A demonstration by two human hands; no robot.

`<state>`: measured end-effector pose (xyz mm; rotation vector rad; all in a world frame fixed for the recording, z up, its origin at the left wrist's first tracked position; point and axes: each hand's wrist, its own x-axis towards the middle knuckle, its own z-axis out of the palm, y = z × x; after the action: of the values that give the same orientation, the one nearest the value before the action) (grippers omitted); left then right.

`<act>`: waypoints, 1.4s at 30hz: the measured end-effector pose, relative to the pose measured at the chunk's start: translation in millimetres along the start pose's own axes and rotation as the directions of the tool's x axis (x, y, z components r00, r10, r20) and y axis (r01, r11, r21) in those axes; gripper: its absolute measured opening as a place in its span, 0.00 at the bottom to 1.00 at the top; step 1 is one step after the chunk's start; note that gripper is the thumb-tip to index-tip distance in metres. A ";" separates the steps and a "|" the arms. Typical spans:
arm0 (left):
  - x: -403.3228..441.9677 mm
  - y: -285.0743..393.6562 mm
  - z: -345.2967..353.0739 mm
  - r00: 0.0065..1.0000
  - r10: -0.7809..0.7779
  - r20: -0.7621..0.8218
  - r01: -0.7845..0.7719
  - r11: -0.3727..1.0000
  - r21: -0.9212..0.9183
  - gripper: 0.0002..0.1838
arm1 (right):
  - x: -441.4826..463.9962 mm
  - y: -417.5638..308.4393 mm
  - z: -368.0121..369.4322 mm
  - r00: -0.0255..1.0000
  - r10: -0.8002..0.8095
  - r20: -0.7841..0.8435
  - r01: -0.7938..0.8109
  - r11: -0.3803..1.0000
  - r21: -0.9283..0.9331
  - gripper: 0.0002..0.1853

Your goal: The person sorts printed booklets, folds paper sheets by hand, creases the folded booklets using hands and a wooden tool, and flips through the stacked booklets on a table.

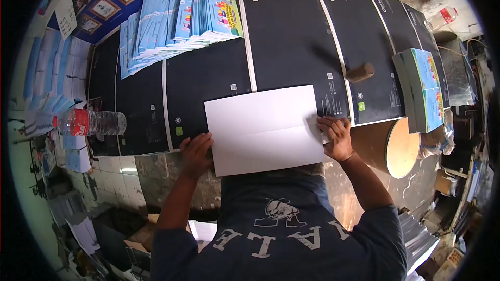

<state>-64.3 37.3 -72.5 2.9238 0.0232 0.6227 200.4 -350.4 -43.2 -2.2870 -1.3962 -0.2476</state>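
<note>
- White sheet [263,130] lies straight ahead of you at the near edge of the black table [291,31], between your two hands; its near part reaches past that edge towards your shirt [307,203].
- Its long axis runs left to right, hand to hand, the right end set slightly farther from you. A faint line crosses its middle roughly along that axis.
- Your left hand [196,151] is at the left short side, fingers close together and reaching forward, tips at the edge. You cannot tell whether its thumb pinches from below.
- Your right hand [337,138] is at the opposite short side, a little farther forward, fingers bent inward over the edge; whether it pinches is hidden. Neither hand is clearly nearer the sheet.
- Beyond your right hand, a wooden peg [360,72] is on the table, well apart from the sheet.
- Farther right, you have a booklet stack [429,88] by the table's end.
- Ahead to your left, fanned booklets [182,15] lie in overlapping piles.
- Left of your left hand, a bottle [91,123] has a red label.
</note>
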 end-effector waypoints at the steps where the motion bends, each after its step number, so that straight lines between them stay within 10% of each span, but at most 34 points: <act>1: 0.4 1.6 -1.8 1.000 -0.002 0.005 0.002 1.000 -0.001 0.23 | 0.3 0.0 0.6 1.000 0.003 -0.010 -0.003 1.000 0.002 0.24; 9: 5.6 1.3 2.4 0.981 -0.192 0.027 0.194 0.965 -0.176 0.14 | 16.3 0.7 -11.9 0.989 0.132 0.072 -0.140 0.984 0.112 0.19; 14: 53.1 1.1 -24.0 0.937 -0.345 0.047 0.344 0.898 -0.276 0.14 | 71.7 -15.2 -40.7 0.802 0.499 0.329 -0.551 0.830 0.086 0.27; 18: 87.8 -5.0 -28.4 0.779 -0.517 0.356 0.586 0.802 -0.117 0.23 | 111.4 -12.4 -43.6 0.409 0.685 0.603 -0.798 0.589 -0.127 0.36; 21: 115.8 -3.2 -31.7 0.475 -0.609 0.635 0.695 0.702 0.155 0.28 | 120.7 0.7 -35.0 0.373 0.615 0.695 -0.741 0.648 -0.175 0.45; 32: 176.2 -5.4 -41.1 0.183 -0.564 0.805 0.521 0.750 0.407 0.30 | 128.9 19.6 -21.5 0.217 0.572 0.791 -0.782 0.587 -0.210 0.44; 34: 177.2 -4.3 -41.7 0.685 -0.415 0.599 0.334 0.909 0.248 0.38 | 128.5 21.2 -20.6 0.251 0.557 0.792 -0.744 0.634 -0.210 0.48; 36: 206.1 -5.1 -42.7 0.718 -0.137 0.682 0.058 0.989 0.137 0.41 | 131.0 20.6 -25.0 0.238 0.561 0.793 -0.775 0.602 -0.194 0.48; 38: 237.7 -5.3 -33.3 0.680 0.136 0.721 -0.215 0.977 0.018 0.46 | 131.5 21.5 -24.2 0.251 0.560 0.789 -0.772 0.608 -0.187 0.47; 40: 261.8 2.2 -19.6 0.261 0.719 0.644 -0.730 0.583 -0.355 0.42 | 131.0 18.9 -23.5 0.236 0.602 0.762 -0.805 0.561 -0.193 0.45; 42: 258.6 16.8 -1.8 0.203 0.780 0.592 -0.816 0.469 -0.338 0.40 | 129.8 18.5 -25.1 0.255 0.607 0.753 -0.798 0.572 -0.190 0.46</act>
<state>170.9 33.0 36.2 2.7549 -1.7047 -0.5153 280.0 -265.6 22.5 -2.6204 -0.3780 1.2736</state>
